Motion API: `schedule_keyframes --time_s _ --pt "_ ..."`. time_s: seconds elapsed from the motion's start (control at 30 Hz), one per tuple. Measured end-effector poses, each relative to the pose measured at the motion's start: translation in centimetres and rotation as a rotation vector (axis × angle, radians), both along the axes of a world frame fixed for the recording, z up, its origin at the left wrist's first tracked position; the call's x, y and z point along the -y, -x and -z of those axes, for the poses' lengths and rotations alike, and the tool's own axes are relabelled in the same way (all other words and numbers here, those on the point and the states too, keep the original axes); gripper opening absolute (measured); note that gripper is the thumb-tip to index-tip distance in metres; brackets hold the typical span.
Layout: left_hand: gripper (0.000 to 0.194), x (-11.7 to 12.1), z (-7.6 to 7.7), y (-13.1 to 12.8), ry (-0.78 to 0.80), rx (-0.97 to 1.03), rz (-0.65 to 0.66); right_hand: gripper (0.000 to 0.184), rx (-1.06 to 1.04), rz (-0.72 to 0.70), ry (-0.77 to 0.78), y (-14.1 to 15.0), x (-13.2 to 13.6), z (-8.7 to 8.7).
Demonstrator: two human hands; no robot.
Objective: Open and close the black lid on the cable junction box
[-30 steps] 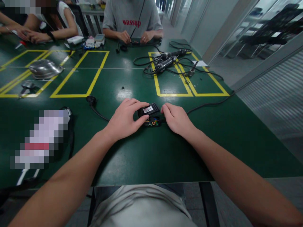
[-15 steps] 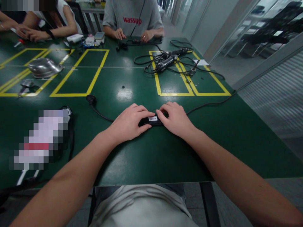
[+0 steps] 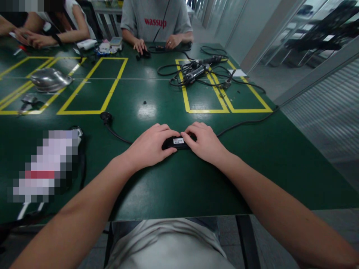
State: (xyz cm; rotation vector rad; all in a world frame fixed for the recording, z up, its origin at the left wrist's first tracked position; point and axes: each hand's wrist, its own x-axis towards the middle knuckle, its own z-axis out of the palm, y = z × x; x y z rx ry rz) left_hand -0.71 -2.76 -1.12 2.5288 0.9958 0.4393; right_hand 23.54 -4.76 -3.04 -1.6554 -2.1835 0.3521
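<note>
On the green table in front of me lies a black power adapter [image 3: 178,141] with a white printed label facing up. My left hand [image 3: 153,144] grips its left end, thumb along the near side and fingers over the far side. My right hand [image 3: 204,141] is closed on the right end, thumb and fingertips curled round it. The thumb of the right hand meets the fingers of the left near the label. A black cord with a plug [image 3: 106,118] comes out on the left, and another black cord [image 3: 246,122] runs off to the right table edge.
A blurred-out object [image 3: 46,164] lies at left with a dark strap beside it. A shiny metal bowl-like piece [image 3: 51,80] and a tangle of black cables with cylindrical tools [image 3: 198,73] lie farther back among yellow tape outlines [image 3: 114,89]. Co-workers sit at the far side.
My hands keep the same hold on the adapter. Across the table, a co-worker's hand has come down onto a small black object. The view has shifted slightly.
</note>
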Motion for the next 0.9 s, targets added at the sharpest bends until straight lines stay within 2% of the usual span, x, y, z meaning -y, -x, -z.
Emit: schedule_keyframes --time_s 0.27,0.4,0.53,0.9 --pt "0.044 0.0 0.0 0.0 0.023 -0.001 -0.009 0.029 -0.018 -0.031 0.001 0.0 0.1 0.0" --pt "0.05 -0.2 0.0 0.0 0.042 0.001 -0.018 0.025 -0.037 -0.147 0.003 -0.1 0.6 -0.3" --pt "0.049 -0.4 0.0 0.2 0.033 0.004 -0.007 0.036 -0.027 -0.239 0.02 -0.5 0.7 -0.4" --pt "0.037 -1.4 -0.3 1.3 -0.018 -0.015 0.008 0.041 -0.057 -0.241 0.014 -1.6 -0.4 0.1"
